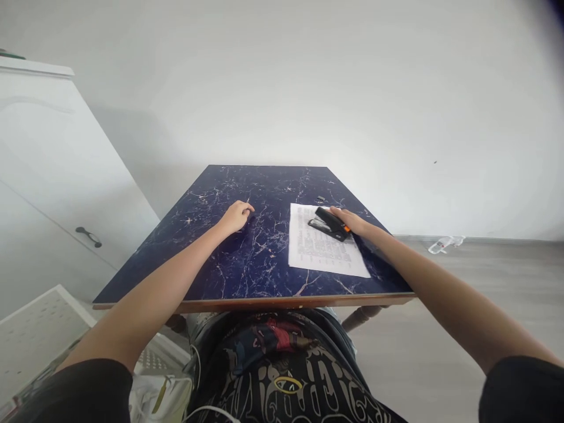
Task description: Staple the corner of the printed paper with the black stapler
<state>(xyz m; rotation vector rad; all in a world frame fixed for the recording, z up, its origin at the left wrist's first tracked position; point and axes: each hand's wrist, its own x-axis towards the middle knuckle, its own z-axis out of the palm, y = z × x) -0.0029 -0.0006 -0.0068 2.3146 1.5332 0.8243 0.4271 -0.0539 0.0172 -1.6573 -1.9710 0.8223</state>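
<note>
I had the right hand [351,221] gripping a black stapler [329,225] by its orange-marked end. The stapler sat aslant over the printed paper [318,258], toward the right edge of the marbled blue table [247,267]. The fingertips were partly hidden from me, the print was too small to read, and I couldn't tell one sheet from several. Just beyond the paper's far edge lay a small dark piece [321,199] I couldn't identify.

My left hand [238,216] was open and empty, fingers loosely bent, left of the paper; whether it touched the tabletop I couldn't tell.

Below the table's near left corner, a white perforated container [33,338] was cut off by my view, the left arm covering part of it. White cables [198,367] showed nearby, but I couldn't make out its contents. Beyond the left edge, a white cabinet [57,153] kept its inside hidden. Crumpled clear plastic [445,244] lay on the floor past the right edge.
</note>
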